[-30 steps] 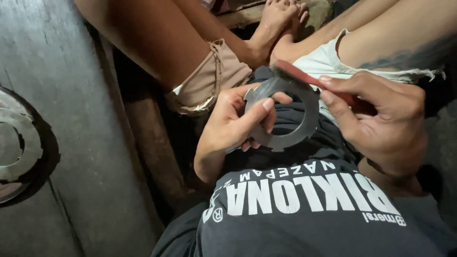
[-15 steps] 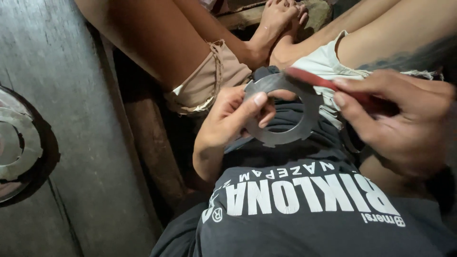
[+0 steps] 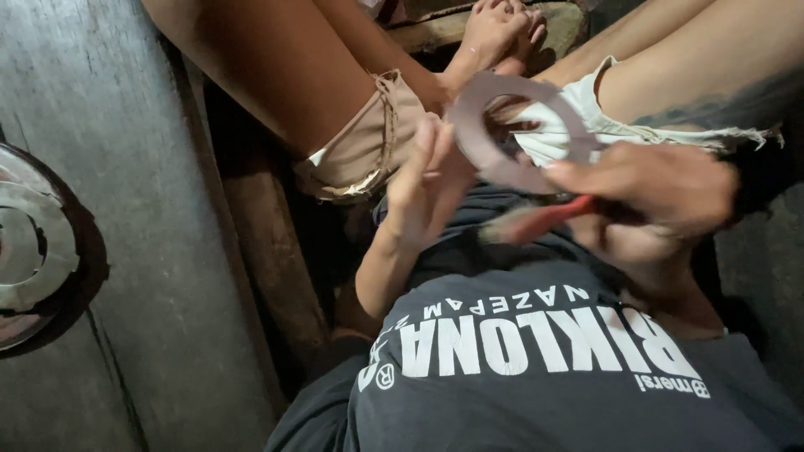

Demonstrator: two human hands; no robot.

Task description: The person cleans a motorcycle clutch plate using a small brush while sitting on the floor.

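Head view: looking down at a seated person's lap, bare legs stretched forward, dark grey printed shirt (image 3: 536,368) filling the lower frame.
Item held: flat grey ring (image 3: 519,134), a thin cut-out disc with a large round hole, tilted, raised above the lap between the two hands.
Ring position: in front of the white frayed shorts (image 3: 586,125), left rim at the left fingertips, lower right rim at the right hand.
Left hand (image 3: 427,188): palm turned inward, fingers extended upward and loosely spread, the tips touching the ring's left edge; not curled around it.
Right hand (image 3: 653,197): motion-blurred, fingers curled and closed around a red-handled tool (image 3: 544,219), thumb and forefinger meeting the ring's lower right rim; whether they pinch it cannot be told for sure.
Tool detail: red handle angled down to the left below the ring; its working end is blurred and its kind cannot be told.
Second person: bare legs and tan frayed shorts (image 3: 360,151) at upper centre, a foot (image 3: 494,33) resting just beyond the ring.
Left edge: more flat grey rings (image 3: 33,251) lying stacked on a round metal tray (image 3: 17,331), well apart from the hands.
Surface: dark worn wooden boards (image 3: 142,251) under the tray.
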